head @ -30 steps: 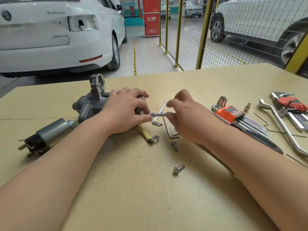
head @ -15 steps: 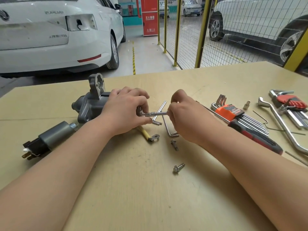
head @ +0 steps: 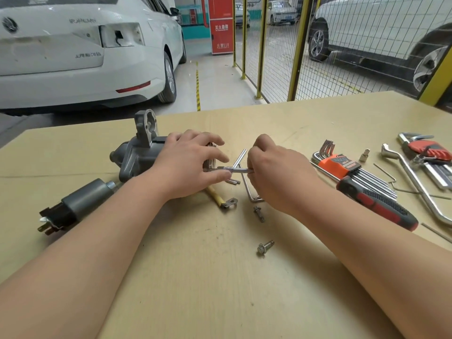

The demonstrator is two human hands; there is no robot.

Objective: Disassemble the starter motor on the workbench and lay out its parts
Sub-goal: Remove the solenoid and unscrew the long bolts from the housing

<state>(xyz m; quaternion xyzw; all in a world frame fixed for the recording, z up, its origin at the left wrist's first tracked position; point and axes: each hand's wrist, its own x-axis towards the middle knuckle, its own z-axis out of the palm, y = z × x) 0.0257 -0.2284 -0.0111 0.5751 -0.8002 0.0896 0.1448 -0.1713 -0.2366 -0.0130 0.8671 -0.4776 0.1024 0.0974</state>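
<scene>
Grey starter motor (head: 137, 160) is held on the surface (head: 195, 289) by the curled left grip (head: 188, 165), steel driver (head: 238, 170) is pinched in the right grip (head: 274, 172).

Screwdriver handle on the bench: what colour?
The screwdriver handle is red and black; head view.

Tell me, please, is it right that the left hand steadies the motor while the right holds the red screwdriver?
No: the right hand holds a steel tool to the motor; the screwdriver lies on the bench, as the head view shows.

A white car (head: 73, 69) stands left of a red cabinet (head: 221, 33) and a yellow-framed mesh fence (head: 297, 45).
</scene>
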